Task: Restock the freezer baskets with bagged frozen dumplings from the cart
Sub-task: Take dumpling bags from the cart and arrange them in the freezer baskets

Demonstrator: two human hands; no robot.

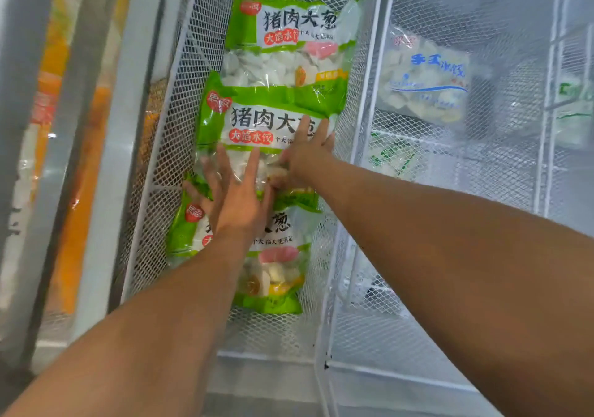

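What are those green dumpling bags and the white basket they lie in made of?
The middle green bag looks like thin glossy plastic film: it shows glare, wrinkles, and a clear window with dumplings visible. The white basket appears to be metal mesh with a white coating, judging by its diamond-shaped openings and stiff rod frame; the coating type is unclear.

Three green dumpling bags are counted in the near white mesh basket [167, 146]: the far bag [289, 34], the middle bag [257, 118] and the near bag [276, 272]. One pale blue-lettered bag [424, 82] is seen in the next basket [501, 146]. Two hands are counted, the left hand [236, 198] and the right hand [305, 153].
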